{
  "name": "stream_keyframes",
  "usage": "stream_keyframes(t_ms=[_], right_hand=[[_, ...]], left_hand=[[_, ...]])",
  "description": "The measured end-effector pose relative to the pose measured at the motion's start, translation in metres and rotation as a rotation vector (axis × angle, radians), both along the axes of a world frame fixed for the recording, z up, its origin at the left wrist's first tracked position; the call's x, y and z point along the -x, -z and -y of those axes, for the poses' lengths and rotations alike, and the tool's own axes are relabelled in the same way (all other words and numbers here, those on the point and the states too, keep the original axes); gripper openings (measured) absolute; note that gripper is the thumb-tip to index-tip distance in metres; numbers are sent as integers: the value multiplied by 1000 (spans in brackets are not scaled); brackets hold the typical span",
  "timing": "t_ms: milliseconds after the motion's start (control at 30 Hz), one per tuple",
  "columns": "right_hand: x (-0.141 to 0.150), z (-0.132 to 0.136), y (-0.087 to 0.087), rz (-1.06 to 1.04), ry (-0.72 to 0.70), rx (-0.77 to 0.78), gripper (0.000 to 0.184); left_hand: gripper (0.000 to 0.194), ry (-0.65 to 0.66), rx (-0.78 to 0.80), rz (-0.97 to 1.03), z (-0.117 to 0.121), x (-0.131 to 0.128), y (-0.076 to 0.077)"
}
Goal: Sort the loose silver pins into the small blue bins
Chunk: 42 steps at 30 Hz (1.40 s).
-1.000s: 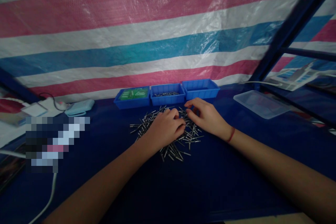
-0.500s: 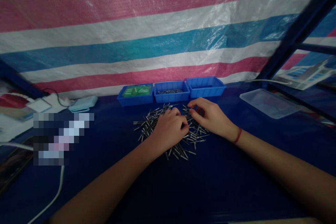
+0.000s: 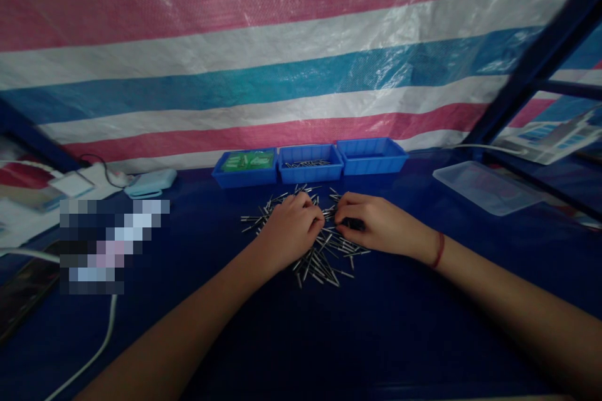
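Pins (image 3: 316, 261) lie heaped beneath the left hand (image 3: 292, 225) and just left of the right hand (image 3: 376, 219). The left hand is curled; whether it holds a pin cannot be told. The right hand curves to a narrow pinch; its hold is likewise unclear. Use light fingertip pressure, so crossed pins separate without scattering toward the bins (image 3: 310, 174) beyond both hands.

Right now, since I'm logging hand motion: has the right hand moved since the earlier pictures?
Yes: the right hand has moved toward the wearer, farther from the rightmost blue bin.
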State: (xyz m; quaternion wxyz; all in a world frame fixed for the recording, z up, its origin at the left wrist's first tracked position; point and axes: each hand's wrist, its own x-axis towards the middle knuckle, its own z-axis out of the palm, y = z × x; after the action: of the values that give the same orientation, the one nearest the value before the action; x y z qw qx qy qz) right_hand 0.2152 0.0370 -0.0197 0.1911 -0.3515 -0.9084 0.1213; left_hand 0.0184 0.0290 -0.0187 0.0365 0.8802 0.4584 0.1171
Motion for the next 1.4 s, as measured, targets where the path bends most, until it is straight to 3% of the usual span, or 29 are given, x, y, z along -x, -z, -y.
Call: stream_keyframes(t_ms=[300,533,700,833,1100,1233,1400], right_hand=[[4,3,-3,140,-70,-136,19],[14,13,-7,-396,67,61,14],[17,17,-10,-514,60,144,11],[19,20,-9,-574,51,184,10],[23,22,-15,-618,44,327,20],[23,21,-13,-707,62,416,14],[22,21,-8,-767,128,352,13]], left_hand=[[17,53,23,151,3,10,6],[19,63,68,525,11,1,-2],[12,20,2,761,19,-7,-1],[3,14,-49,823,22,-6,-1],[7,-4,-137,846,23,-6,-5],[10,-20,-188,854,22,-5,-3],[12,-42,-226,835,20,-3,1]])
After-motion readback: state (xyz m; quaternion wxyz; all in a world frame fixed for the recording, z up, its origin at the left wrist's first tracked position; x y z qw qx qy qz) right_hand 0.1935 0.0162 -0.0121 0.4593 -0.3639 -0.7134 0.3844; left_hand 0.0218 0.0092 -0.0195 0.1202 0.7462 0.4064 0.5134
